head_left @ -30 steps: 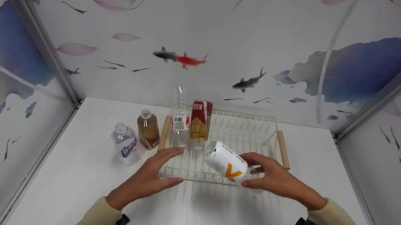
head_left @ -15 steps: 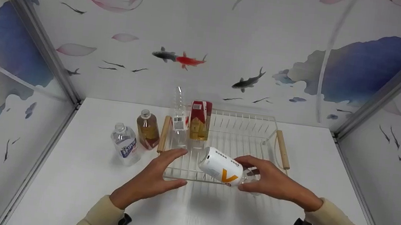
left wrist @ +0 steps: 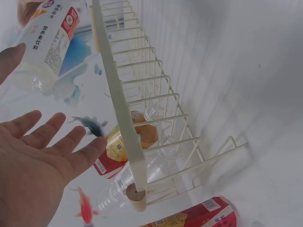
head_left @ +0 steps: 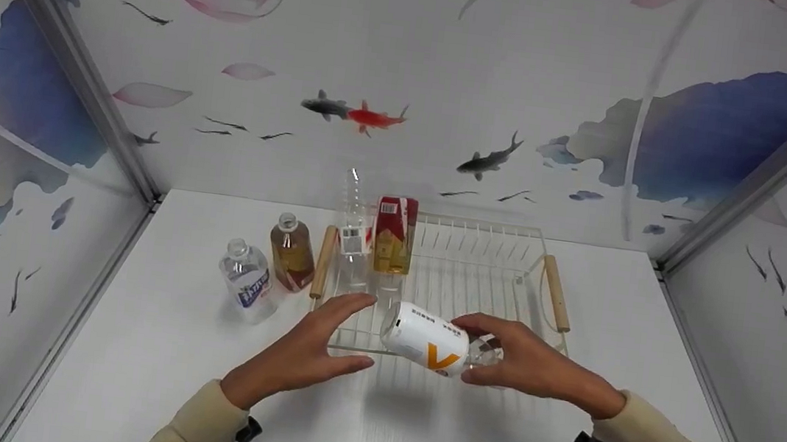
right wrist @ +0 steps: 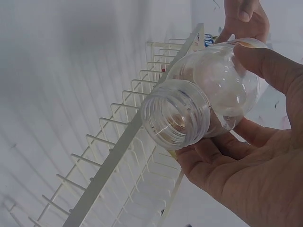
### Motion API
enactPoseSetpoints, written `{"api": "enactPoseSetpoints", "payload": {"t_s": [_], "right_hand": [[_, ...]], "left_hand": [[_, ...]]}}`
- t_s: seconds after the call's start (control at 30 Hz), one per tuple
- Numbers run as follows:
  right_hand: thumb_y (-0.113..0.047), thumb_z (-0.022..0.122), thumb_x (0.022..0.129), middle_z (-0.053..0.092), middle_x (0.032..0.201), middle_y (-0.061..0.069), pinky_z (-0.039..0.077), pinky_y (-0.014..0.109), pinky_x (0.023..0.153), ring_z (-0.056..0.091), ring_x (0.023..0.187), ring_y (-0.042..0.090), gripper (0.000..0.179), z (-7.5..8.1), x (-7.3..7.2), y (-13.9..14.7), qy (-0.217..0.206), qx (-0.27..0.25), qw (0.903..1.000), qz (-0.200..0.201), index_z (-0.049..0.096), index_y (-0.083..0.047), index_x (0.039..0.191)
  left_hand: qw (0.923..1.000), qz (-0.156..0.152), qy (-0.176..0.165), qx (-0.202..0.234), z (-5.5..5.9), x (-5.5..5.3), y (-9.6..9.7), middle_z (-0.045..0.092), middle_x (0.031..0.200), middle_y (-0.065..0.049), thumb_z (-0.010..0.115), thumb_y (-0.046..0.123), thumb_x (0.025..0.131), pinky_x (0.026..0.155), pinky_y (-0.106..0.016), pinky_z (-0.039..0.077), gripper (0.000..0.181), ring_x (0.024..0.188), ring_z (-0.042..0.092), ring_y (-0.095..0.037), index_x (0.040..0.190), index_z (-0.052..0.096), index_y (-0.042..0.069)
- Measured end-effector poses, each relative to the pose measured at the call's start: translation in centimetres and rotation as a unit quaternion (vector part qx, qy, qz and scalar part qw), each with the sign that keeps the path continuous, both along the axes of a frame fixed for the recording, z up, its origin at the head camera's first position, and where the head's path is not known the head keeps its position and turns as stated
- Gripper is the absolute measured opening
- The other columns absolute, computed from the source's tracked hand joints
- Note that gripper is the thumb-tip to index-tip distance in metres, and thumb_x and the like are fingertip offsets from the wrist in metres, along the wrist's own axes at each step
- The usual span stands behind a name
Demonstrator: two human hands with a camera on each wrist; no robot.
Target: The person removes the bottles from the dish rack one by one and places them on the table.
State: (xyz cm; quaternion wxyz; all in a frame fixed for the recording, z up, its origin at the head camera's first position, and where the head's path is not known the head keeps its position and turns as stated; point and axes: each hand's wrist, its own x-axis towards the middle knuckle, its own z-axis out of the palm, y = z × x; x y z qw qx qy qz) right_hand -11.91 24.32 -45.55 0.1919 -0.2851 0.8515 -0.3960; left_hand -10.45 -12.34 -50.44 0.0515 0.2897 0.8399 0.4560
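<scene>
The bottle (head_left: 428, 340) I hold: clear glossy plastic, smooth white label. Rack (left wrist: 120, 101): smooth, pale-coated wire; handles (head_left: 556, 293), matt wood. Carton (head_left: 394, 234): smooth printed board. My sleeves (head_left: 205, 414): matt cloth. Tabletop (head_left: 105, 344): smooth, faint sheen.

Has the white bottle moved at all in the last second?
Yes. Judged against the rack in the head view, the white bottle has shifted left and lower in the picture.

The rack (head_left: 556, 294) holds a carton (head_left: 394, 234); left of the rack stand two bottles (head_left: 293, 258)
</scene>
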Motion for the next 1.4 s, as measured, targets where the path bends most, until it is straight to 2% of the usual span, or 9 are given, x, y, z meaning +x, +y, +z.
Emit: {"api": "enactPoseSetpoints", "payload": {"t_s": [0.5, 0.77, 1.07, 1.17, 1.33, 1.4], "right_hand": [[-0.021, 0.091, 0.09, 0.071, 0.137, 0.0, 0.056, 0.055, 0.104, 0.066, 0.123, 0.024, 0.065, -0.1, 0.3, -0.9, 0.004, 0.015, 0.9998, 0.014, 0.065, -0.009, 0.149], [-0.023, 0.092, 0.09, 0.071, 0.138, -0.001, 0.057, 0.049, 0.104, 0.066, 0.122, 0.022, 0.067, 0.0, 0.5, -1.2, 0.006, 0.029, 0.9994, 0.019, 0.064, -0.009, 0.15], [-0.023, 0.091, 0.091, 0.071, 0.137, -0.001, 0.056, 0.056, 0.106, 0.066, 0.123, 0.023, 0.067, 0.1, 0.6, -1.6, 0.001, 0.031, 0.9991, 0.029, 0.064, -0.008, 0.151], [-0.023, 0.091, 0.091, 0.071, 0.136, -0.001, 0.057, 0.053, 0.104, 0.066, 0.122, 0.022, 0.067, 0.1, 0.7, -1.7, 0.003, 0.033, 0.9989, 0.035, 0.064, -0.008, 0.151], [-0.023, 0.091, 0.092, 0.071, 0.131, -0.004, 0.057, 0.038, 0.099, 0.065, 0.117, 0.019, 0.065, 0.0, 0.8, -1.9, 0.016, 0.041, 0.9981, 0.043, 0.065, -0.011, 0.15], [-0.024, 0.091, 0.091, 0.071, 0.13, -0.005, 0.056, 0.036, 0.098, 0.065, 0.116, 0.018, 0.064, 0.0, 0.8, -2.0, 0.021, 0.042, 0.9977, 0.048, 0.066, -0.012, 0.149]], "left_hand": [[0.9997, -0.018, -0.011, -0.008, 0.4, 0.2, 0.8, 0.045, 0.171, -0.003, 0.089, 0.035, 0.095, 0.128, -0.06, 0.038, 0.086, 0.159, 0.041, -0.028, 0.167, 0.044, 0.019], [0.9996, -0.023, -0.017, -0.006, 0.8, 0.3, 1.3, 0.048, 0.168, 0.0, 0.091, 0.034, 0.094, 0.127, -0.058, 0.04, 0.086, 0.157, 0.044, -0.026, 0.166, 0.046, 0.021], [0.9988, -0.048, 0.007, -0.012, 1.0, 0.3, 2.0, 0.051, 0.166, -0.003, 0.093, 0.03, 0.092, 0.124, -0.054, 0.045, 0.087, 0.152, 0.05, -0.023, 0.164, 0.046, 0.017], [0.9984, -0.055, 0.007, -0.012, 0.9, 0.4, 2.2, 0.052, 0.164, -0.004, 0.093, 0.031, 0.092, 0.124, -0.053, 0.046, 0.087, 0.15, 0.051, -0.021, 0.164, 0.047, 0.016], [0.9972, -0.071, -0.018, -0.014, 0.7, 0.5, 2.8, 0.054, 0.16, 0.003, 0.092, 0.041, 0.092, 0.119, -0.048, 0.051, 0.085, 0.139, 0.056, -0.015, 0.162, 0.048, 0.021], [0.9966, -0.077, -0.025, -0.015, 0.6, 0.5, 3.1, 0.055, 0.159, 0.002, 0.091, 0.043, 0.092, 0.115, -0.044, 0.053, 0.084, 0.133, 0.057, -0.013, 0.162, 0.049, 0.023]]}}
